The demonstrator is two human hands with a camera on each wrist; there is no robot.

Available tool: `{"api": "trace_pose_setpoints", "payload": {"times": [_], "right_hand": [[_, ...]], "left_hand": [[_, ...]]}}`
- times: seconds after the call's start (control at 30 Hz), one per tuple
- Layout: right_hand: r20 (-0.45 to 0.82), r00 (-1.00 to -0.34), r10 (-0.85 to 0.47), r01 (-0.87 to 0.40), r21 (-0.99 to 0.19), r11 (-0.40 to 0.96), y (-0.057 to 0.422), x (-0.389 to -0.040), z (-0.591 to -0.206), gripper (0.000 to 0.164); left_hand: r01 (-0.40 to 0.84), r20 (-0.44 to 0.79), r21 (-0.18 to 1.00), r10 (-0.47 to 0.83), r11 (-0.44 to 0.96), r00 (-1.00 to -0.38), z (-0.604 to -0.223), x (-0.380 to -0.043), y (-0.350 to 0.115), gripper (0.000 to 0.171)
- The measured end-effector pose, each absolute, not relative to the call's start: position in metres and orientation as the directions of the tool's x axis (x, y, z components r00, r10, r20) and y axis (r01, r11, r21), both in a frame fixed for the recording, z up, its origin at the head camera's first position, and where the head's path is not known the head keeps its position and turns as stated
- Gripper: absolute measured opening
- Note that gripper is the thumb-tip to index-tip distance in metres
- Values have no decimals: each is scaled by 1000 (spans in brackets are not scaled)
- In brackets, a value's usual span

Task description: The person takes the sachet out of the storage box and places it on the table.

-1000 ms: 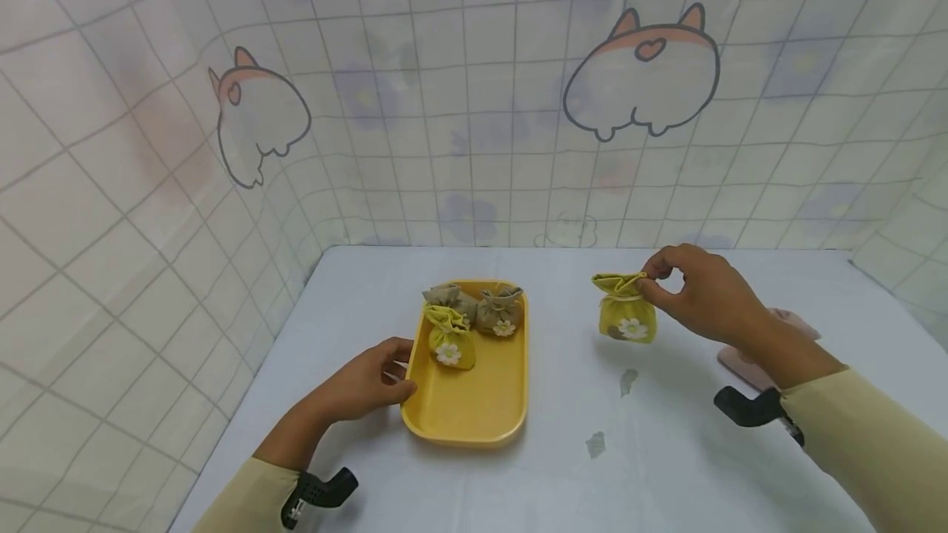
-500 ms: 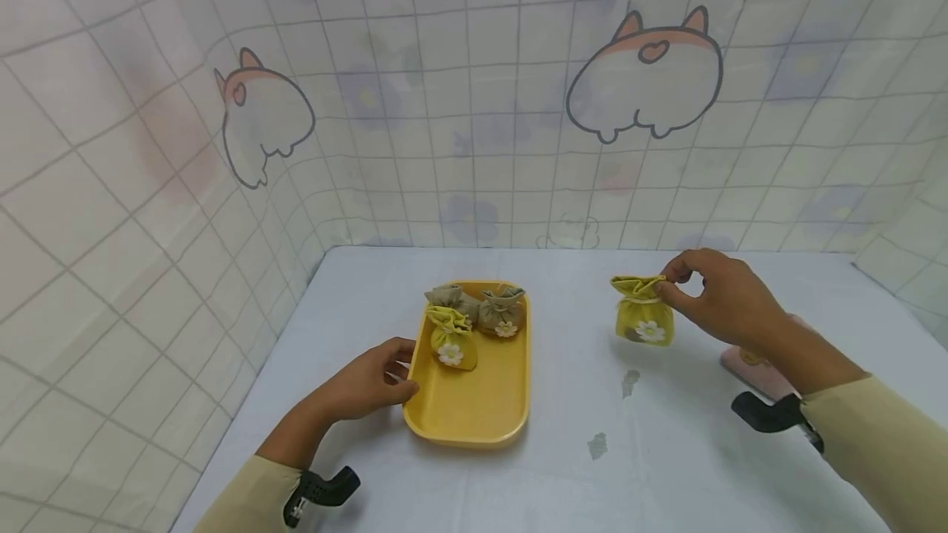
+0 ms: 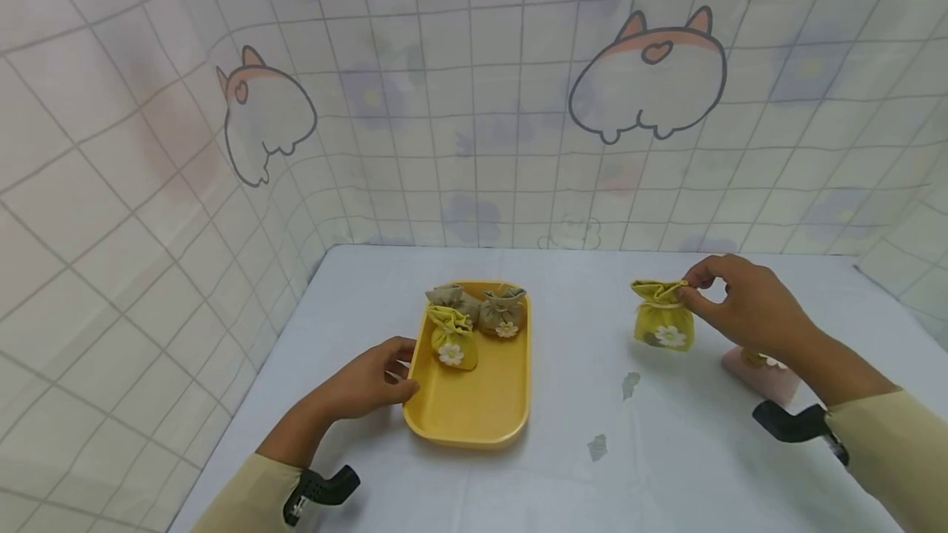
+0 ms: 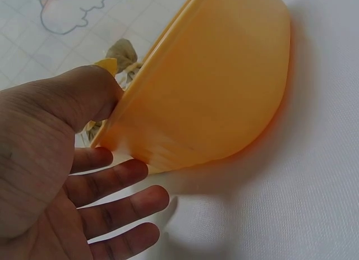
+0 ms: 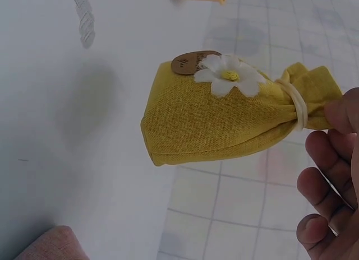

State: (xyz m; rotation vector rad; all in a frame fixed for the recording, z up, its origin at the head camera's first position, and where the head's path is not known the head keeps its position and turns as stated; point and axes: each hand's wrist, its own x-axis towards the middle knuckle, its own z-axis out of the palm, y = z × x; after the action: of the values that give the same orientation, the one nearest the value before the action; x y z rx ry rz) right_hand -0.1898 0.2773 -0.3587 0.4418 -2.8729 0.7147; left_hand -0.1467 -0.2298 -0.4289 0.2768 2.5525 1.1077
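My right hand (image 3: 748, 303) pinches a yellow drawstring pouch (image 3: 662, 327) by its gathered top, between thumb and forefinger. The pouch hangs above the table at the right, and the right wrist view shows its white flower and small brown tag. My left hand (image 3: 370, 381) holds the left rim of a yellow plastic tray (image 3: 474, 426); in the left wrist view the thumb (image 4: 95, 94) goes over the rim, with fingers against the outer wall. Inside the tray sit a second yellow pouch (image 3: 452, 340) and two grey-brown pouches (image 3: 502, 312), grouped at its far end.
A pink pouch (image 3: 763, 375) lies on the white table (image 3: 548, 484) beneath my right forearm, partly hidden by it. Two small grey-green leaf prints (image 3: 597, 447) mark the tabletop right of the tray. A tile-patterned curtain (image 3: 474, 105) stands behind the table and along its sides.
My right hand has moved to the right and slightly nearer with the yellow pouch hanging from it. The left hand and the tray have stayed in place.
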Motion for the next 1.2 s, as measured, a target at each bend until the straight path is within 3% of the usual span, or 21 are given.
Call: {"api": "trace_pose_setpoints", "payload": {"times": [0.7,0.97,1.2], "right_hand": [[140,-966,-219,-258,-424,868,308,-187,-369,29],[177,-973,-148,-215,-459,862,308,-186,-368,22],[181,-966,-186,-252,-477,842,297,-186,-372,21]], "left_hand": [[37,-234,734,303,678,-924,-431,-147,-230,60],[31,-237,736,300,676,-924,-432,-148,-230,60],[39,-233,741,311,671,-921,-430,-147,-230,60]]}}
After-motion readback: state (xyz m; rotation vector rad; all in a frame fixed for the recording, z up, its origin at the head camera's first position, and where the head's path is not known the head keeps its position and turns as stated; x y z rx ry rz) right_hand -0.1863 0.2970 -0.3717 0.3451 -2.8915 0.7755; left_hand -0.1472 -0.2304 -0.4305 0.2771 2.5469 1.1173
